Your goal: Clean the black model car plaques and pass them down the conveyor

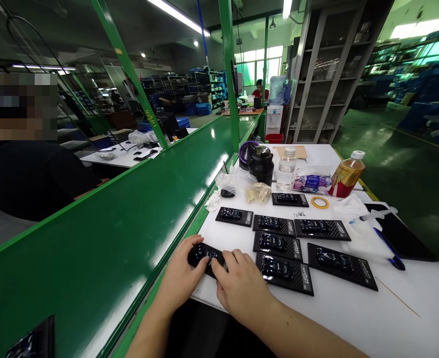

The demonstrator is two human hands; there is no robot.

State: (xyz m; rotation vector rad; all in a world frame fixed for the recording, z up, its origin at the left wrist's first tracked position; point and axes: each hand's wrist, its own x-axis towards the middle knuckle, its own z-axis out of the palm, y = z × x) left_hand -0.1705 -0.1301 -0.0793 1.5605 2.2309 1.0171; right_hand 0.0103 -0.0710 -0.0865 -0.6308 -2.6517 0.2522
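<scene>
At the left edge of the white table (208, 291), a glossy black model car on a dark base (207, 252) lies between my two hands. My left hand (178, 278) grips its left end, thumb across the near side. Fingers of my right hand (244, 288) are bent over its right end and hide part of it. Just right of my right hand is a similar model car plaque (279, 268) with a carbon-weave base and silver lettering. Several more lie beyond, including one plaque (342, 263) to the right and one (234, 215) farther back.
A green conveyor (130, 233) runs along the left, carrying another plaque (33, 343). Toward the back stand a black jug (261, 164), a clear bottle (286, 169) and a drink bottle (347, 174). Yellow tape (320, 202) and a syringe (376, 214) lie right. A person (29, 174) sits across the conveyor.
</scene>
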